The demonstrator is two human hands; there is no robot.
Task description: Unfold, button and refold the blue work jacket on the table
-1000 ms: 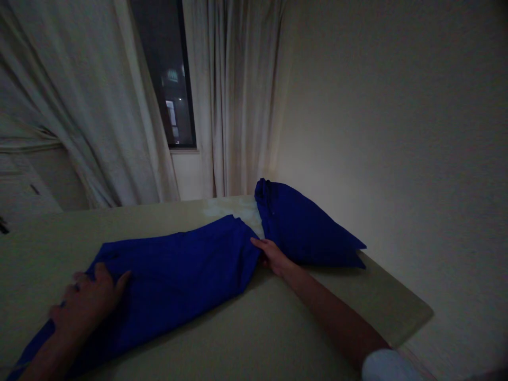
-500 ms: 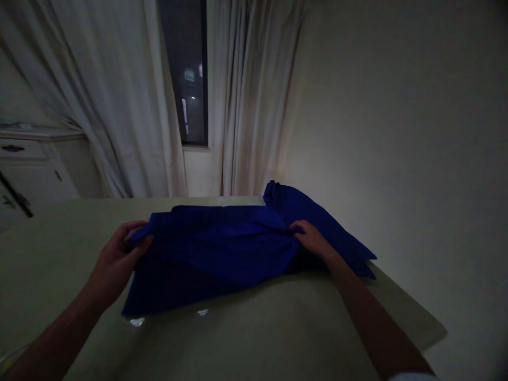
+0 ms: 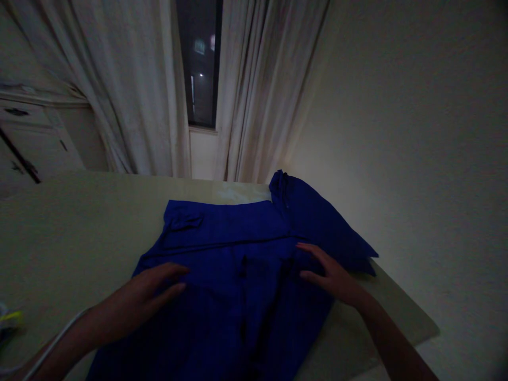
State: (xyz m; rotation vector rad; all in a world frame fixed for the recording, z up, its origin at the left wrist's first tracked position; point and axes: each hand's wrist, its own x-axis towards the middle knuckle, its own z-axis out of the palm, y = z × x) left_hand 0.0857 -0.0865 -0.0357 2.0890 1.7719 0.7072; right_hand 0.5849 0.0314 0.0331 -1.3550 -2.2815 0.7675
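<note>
A dark blue shirt (image 3: 230, 227) lies spread over the table, its near part reaching the bottom edge of the view with several loose creases. What looks like a sleeve (image 3: 321, 211) slopes off to the right. Over the shirt's left side is my left hand (image 3: 154, 291), thumb and fingers apart with nothing between them. My right hand (image 3: 329, 272) is likewise open, above the cloth near the base of the sleeve. Whether either hand touches the fabric I cannot tell.
The pale table (image 3: 87, 227) extends left and far ahead. Along its right side runs a plain wall (image 3: 416, 159). Behind it hang curtains (image 3: 143, 106) beside a dark window (image 3: 200, 69), and a white cabinet (image 3: 39, 132) stands far left. A blurred yellow item (image 3: 11, 319) sits at the left edge.
Both hands have let go of the shirt. Its near part has been folded out toward me, covering the table's front. My left hand has moved right and nearer; the view has tilted down.
</note>
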